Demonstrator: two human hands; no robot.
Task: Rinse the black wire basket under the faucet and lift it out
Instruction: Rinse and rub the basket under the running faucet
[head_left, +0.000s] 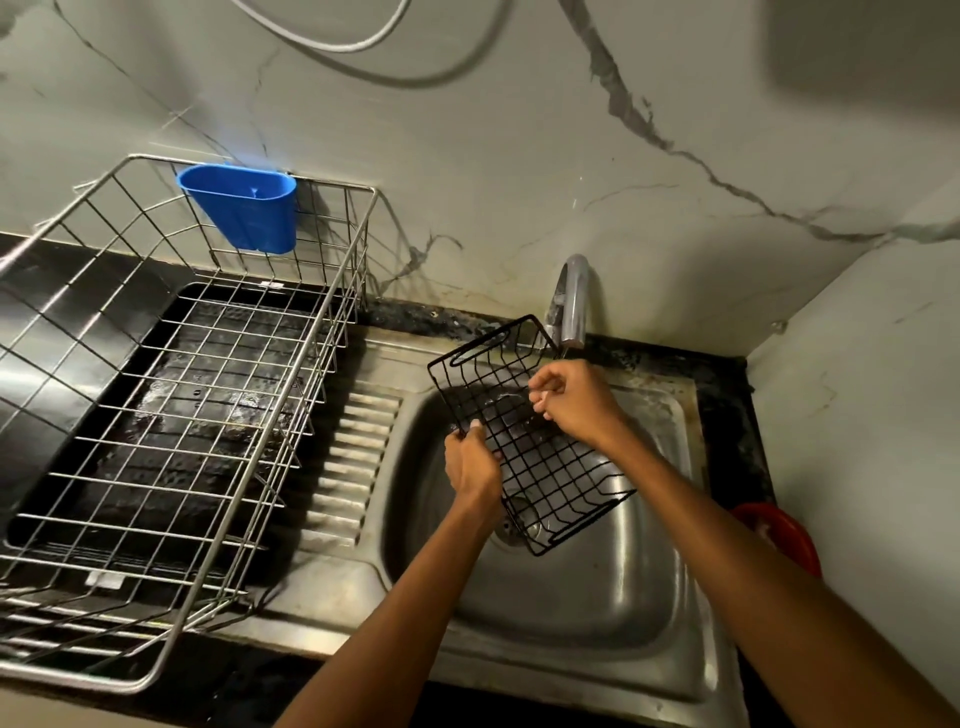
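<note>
Rinsing is under way: the left hand (471, 461) grips the black wire basket (524, 431) tilted over the sink (670, 613), below the faucet (573, 301). The right hand (574, 400), fingers curled, pinches its wires. Next, I judge, turn it, then lift clear.

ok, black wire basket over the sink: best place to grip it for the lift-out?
Probably the long side rims of the black wire basket, one hand from each side. It hangs tilted over the sink, and the left hand already grips the left rim.
</note>
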